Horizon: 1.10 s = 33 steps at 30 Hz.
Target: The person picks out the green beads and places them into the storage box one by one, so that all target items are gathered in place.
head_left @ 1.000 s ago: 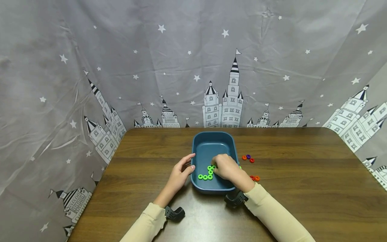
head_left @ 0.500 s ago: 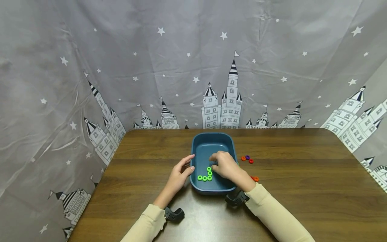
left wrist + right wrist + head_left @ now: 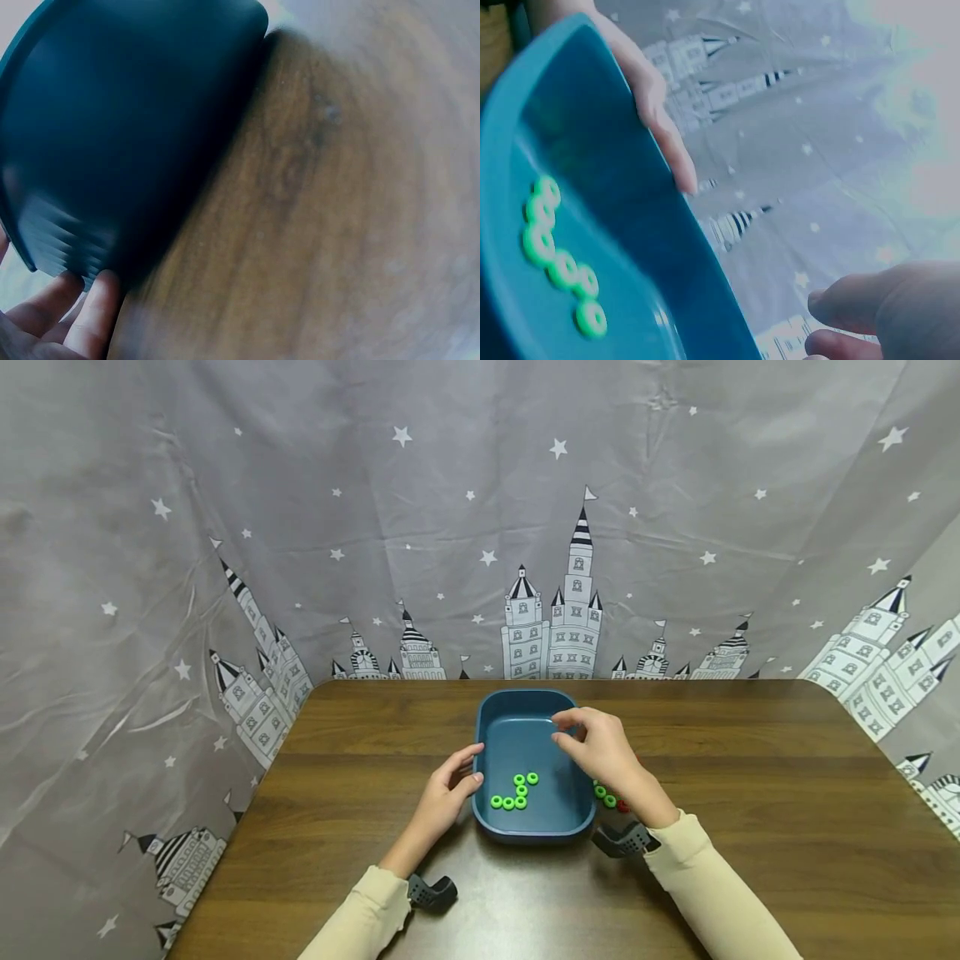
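A blue rectangular tray [image 3: 534, 837] stands on the table, with several small green rings [image 3: 521, 791] in a bent row on its floor near the front. My left hand [image 3: 444, 792] rests against the tray's left side; in the left wrist view its fingertips [image 3: 101, 304] touch the outer wall. Over the tray's right rim, my right hand [image 3: 606, 752] hovers with thumb and forefinger apart and nothing between them. The frontmost-right ring of the row [image 3: 591, 318] lies slightly apart from the others in the right wrist view.
Just right of the tray, more green rings [image 3: 601, 792] and a red ring [image 3: 622, 807] lie on the wooden table [image 3: 750, 793], partly hidden behind my right hand. A grey curtain [image 3: 420, 510] printed with castles and stars hangs behind the table.
My right hand has let go of a green ring at the upper right end of the row, then lifted and moved right, over the rim. My left hand stays put.
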Available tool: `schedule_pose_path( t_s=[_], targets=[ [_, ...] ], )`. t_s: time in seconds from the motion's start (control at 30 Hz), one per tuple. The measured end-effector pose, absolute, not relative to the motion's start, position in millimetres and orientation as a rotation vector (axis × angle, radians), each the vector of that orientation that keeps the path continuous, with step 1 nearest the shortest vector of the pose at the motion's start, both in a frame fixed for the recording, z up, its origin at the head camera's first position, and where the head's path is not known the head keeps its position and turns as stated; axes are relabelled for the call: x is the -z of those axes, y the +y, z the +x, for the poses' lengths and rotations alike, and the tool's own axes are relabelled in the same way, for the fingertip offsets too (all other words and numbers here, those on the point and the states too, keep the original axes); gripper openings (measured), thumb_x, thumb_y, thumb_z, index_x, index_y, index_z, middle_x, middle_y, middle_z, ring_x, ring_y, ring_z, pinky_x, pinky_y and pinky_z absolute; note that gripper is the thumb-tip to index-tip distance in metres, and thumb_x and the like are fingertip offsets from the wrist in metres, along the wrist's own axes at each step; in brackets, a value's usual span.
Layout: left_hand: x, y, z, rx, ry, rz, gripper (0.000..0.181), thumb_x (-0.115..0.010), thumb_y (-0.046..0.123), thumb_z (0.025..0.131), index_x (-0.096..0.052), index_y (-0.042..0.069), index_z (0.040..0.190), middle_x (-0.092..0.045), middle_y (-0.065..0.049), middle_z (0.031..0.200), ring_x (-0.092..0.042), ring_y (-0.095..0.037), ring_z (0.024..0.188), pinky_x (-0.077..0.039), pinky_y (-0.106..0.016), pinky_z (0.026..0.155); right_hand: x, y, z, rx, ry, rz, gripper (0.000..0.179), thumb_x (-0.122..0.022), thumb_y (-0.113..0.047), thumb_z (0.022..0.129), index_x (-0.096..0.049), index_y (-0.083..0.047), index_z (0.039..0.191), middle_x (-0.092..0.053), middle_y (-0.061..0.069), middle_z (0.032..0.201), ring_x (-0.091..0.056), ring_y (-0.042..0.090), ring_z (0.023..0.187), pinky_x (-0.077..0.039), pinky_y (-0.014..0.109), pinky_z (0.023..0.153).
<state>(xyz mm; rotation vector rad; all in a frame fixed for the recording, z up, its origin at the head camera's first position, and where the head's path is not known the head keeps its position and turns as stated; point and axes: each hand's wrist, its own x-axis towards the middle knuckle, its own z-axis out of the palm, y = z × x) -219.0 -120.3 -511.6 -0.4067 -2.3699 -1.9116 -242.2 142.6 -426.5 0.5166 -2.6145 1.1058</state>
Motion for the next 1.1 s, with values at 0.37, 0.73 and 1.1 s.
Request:
schedule_pose_path(
  t_s=[0.37,0.73,1.1],
  targets=[
    [512,-124,-218,1.897,-2.373,-0.405,0.044,-0.061,0.006,0.098,-0.058,0.004,0.142,-0.060,-0.024,0.141,-0.057,-0.042,0.132,-0.050,-0.032,0.104,444,183,-244,-1.034,-2.634,0.458,0.019,-0.073,-0.005,0.088,-0.076,-0.001,0.106,-0.076,0.011,0.090,-0.064,0.016,0.069,-0.049,0.027,0.063],
    [513,-121,-219,1.905,-2.363,-0.419,0.044,-0.062,0.005,0.097,-0.058,0.003,0.141,-0.061,-0.025,0.141,-0.057,-0.042,0.132,-0.049,-0.027,0.101,472,197,-248,-0.910,-2.783,0.512,0.018,-0.071,-0.003,0.087,-0.077,-0.001,0.104,-0.078,0.011,0.092,-0.070,0.022,0.081,-0.057,0.043,0.077],
    [513,-121,-219,1.918,-2.366,-0.426,0.045,-0.061,0.005,0.097,-0.057,0.005,0.143,-0.060,-0.024,0.142,-0.058,-0.042,0.130,-0.050,-0.022,0.099,486,196,-251,-0.872,-2.846,0.555,0.021,-0.067,0.002,0.087,-0.075,0.002,0.106,-0.077,0.013,0.093,-0.072,0.025,0.085,-0.059,0.045,0.078]
  ],
)
